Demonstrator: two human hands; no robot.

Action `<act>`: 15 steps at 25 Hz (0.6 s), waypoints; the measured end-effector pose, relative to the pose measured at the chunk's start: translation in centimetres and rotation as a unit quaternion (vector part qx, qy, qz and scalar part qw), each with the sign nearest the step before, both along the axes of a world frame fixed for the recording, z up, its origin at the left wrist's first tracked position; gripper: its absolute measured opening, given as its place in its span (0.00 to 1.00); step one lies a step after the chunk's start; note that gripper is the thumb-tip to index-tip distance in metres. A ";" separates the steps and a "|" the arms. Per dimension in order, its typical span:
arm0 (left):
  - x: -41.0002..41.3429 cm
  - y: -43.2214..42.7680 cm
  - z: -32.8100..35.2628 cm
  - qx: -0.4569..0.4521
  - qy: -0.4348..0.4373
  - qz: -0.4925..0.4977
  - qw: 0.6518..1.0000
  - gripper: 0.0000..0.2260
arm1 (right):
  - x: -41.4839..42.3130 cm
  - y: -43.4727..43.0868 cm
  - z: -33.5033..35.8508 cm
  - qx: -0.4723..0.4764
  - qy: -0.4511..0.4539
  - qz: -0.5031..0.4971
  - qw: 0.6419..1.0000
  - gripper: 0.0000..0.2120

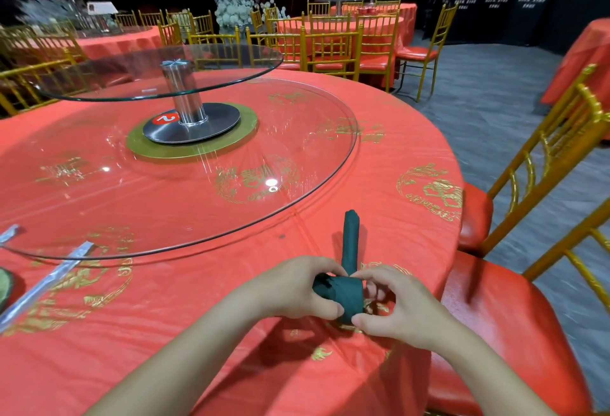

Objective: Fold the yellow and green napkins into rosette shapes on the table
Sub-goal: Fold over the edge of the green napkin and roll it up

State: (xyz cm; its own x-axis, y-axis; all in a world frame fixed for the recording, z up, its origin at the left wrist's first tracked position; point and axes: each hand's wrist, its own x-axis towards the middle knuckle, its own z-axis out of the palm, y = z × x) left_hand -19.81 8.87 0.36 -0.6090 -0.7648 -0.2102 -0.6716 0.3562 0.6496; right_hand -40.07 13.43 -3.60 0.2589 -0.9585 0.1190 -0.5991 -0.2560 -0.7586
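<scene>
A dark green napkin (pixel 346 293) lies near the front edge of the round table with the red cloth (pixel 198 316). Its near end is rolled into a tight coil, and a long folded strip runs from the coil away from me toward the glass. My left hand (pixel 297 287) grips the coil from the left, thumb on its near side. My right hand (pixel 392 306) pinches the coil from the right between thumb and fingers. No yellow napkin is in view.
A large glass turntable (pixel 330 164) covers the table's middle, with a smaller raised glass disc (pixel 231 65) on a metal post. Wrapped chopsticks (pixel 46 280) lie at the left, beside a dark plate edge (pixel 6 287). Gold chairs with red seats (pixel 495 300) stand at the right.
</scene>
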 end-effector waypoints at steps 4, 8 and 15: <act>-0.3 -0.4 0.4 0.050 -0.009 -0.011 0.999 0.16 | 0.0 0.9 0.0 0.002 0.005 -0.001 1.000 0.22; -0.6 -1.3 1.0 0.099 -0.030 -0.005 0.995 0.18 | 0.2 1.3 -0.1 -0.033 0.031 -0.003 0.999 0.28; 0.1 0.1 0.1 -0.193 -0.053 0.073 0.977 0.27 | 0.2 -0.5 0.0 -0.016 0.009 -0.033 0.999 0.21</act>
State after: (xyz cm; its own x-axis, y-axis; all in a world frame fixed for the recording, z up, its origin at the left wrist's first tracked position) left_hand -19.74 8.95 0.44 -0.4779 -0.8766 0.0554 -0.7902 0.4566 0.4088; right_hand -39.91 12.93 -3.59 0.1974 -0.9695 0.1454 -0.6296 -0.2391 -0.7392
